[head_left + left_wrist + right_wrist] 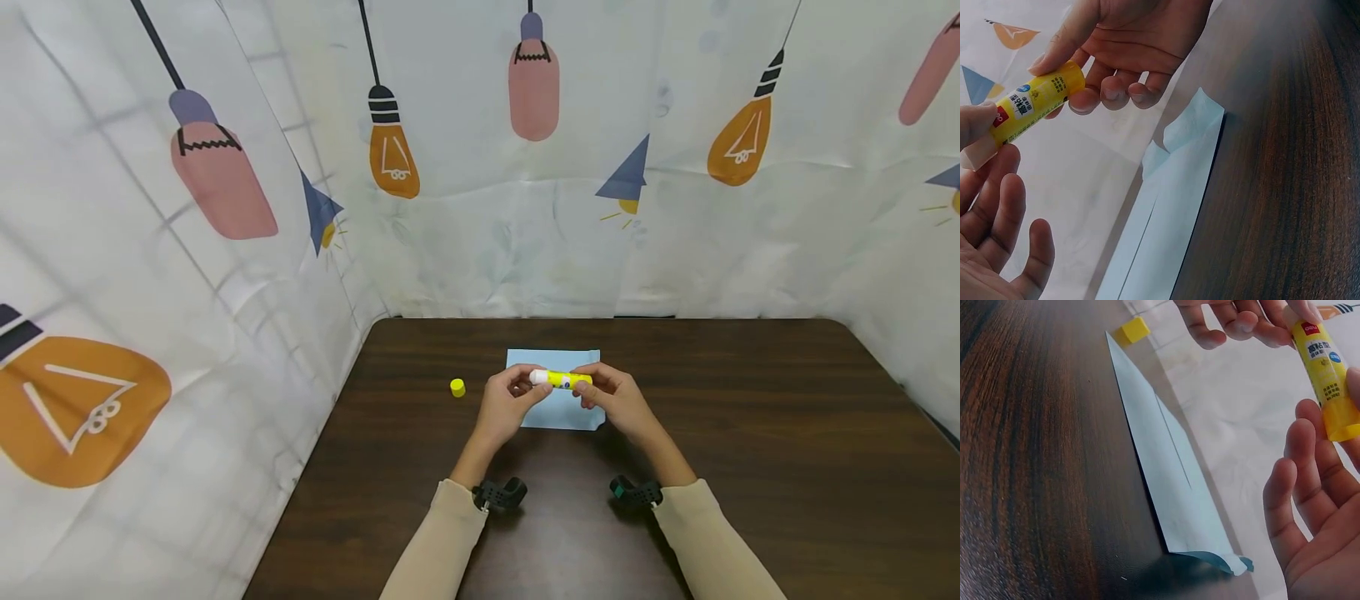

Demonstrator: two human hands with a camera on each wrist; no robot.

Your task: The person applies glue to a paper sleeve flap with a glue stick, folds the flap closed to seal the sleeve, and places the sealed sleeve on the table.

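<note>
Between the two hands, a yellow glue stick [561,380] with a white end lies level above the blue paper [558,414]. The left hand [508,403] pinches its white end between thumb and fingertips. At the yellow base, the right hand [617,400] grips with thumb and index finger, its other fingers loosely curled below in the right wrist view. The glue stick's yellow cap [457,387] is off and stands on the table left of the paper. One end of the paper shows folded, lifted edges in the left wrist view.
The dark wooden table [750,467] extends around the paper. A white curtain [480,242] printed with lamps hangs behind the table and along its left side. Dark wrist bands [501,495] sit at both cuffs.
</note>
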